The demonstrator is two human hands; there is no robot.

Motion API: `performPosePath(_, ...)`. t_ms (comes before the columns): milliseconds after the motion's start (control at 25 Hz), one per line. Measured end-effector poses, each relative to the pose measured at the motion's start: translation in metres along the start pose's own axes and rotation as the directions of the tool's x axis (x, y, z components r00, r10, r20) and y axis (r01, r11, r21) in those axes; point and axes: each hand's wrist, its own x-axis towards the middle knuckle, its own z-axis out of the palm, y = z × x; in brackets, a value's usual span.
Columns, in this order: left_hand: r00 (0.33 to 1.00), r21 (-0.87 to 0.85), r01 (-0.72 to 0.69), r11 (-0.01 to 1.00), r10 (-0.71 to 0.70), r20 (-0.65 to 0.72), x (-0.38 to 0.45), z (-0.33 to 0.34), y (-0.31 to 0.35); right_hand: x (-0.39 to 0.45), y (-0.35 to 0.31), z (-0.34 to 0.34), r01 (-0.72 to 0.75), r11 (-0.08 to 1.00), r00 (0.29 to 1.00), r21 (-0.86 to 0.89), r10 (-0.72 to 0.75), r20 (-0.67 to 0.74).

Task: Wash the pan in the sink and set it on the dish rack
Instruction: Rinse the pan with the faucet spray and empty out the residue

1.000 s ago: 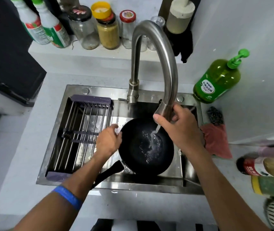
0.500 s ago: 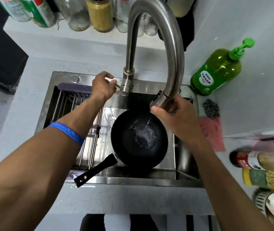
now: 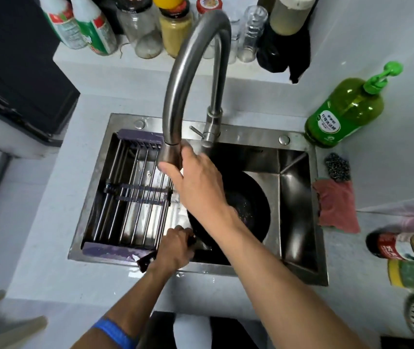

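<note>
At the bottom of the frame, two bare forearms reach over a pale, smooth counter (image 3: 49, 273). Low in the centre, the left hand (image 3: 173, 250) curls round the black handle (image 3: 146, 260) of a round, dark pan (image 3: 248, 205), which sits inside the rectangular brushed-steel sink (image 3: 299, 197) at mid-frame. To its left, a dish rack (image 3: 130, 195) of thin metal rods with purple end pieces spans the basin. Higher up, the right hand (image 3: 198, 182) grips the spout end of the tall, curved steel faucet (image 3: 191, 71). At the upper right stands a translucent green pump bottle (image 3: 344, 112).
</note>
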Motion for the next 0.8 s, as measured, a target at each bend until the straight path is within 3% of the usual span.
performPosePath(120, 0.995, 0.134, -0.054, 0.990, 0.064, -0.074, -0.011, 0.005, 0.003, 0.024, -0.020, 0.012, 0.108, 0.993, 0.993, -0.047, -0.106, 0.046)
performPosePath(240, 0.999, 0.174, 0.007, 0.985, 0.001, -0.048, -0.006, 0.010, 0.005, 0.015, 0.020, 0.008, 0.051, 0.992, 0.986, 0.116, -0.068, 0.149)
performPosePath(360, 0.995, 0.270, 0.099, 0.958, -0.099, -0.013, 0.006, 0.020, 0.003, -0.037, 0.117, 0.015, -0.313, 0.944, 0.941, 0.103, 0.294, 0.169)
performPosePath(440, 0.992, 0.273, 0.128, 0.954, -0.123, -0.035, 0.013, 0.023, 0.007, -0.081, 0.180, 0.019, -0.583, 0.812, 0.789, -0.014, 0.570, 0.229)
performPosePath(520, 0.989, 0.185, 0.147, 0.972, -0.147, -0.013, 0.016, 0.014, 0.014, -0.114, 0.222, 0.018, -0.693, 0.719, 0.692, -0.053, 0.683, 0.232)
performPosePath(600, 0.981, 0.025, 0.182, 0.983, -0.183, 0.057, 0.010, -0.003, 0.018, -0.124, 0.236, 0.012, -0.740, 0.672, 0.670, 0.039, 0.730, 0.134)
performPosePath(720, 0.966, -0.280, 0.217, 0.935, -0.165, 0.197, -0.004, -0.024, 0.027, -0.109, 0.237, -0.011, -0.724, 0.549, 0.609, 0.419, 0.793, 0.013)
performPosePath(800, 0.962, -0.430, 0.223, 0.875, -0.126, 0.242, -0.014, -0.035, 0.040, -0.095, 0.229, -0.031, -0.632, 0.510, 0.616, 0.584, 0.788, -0.021)
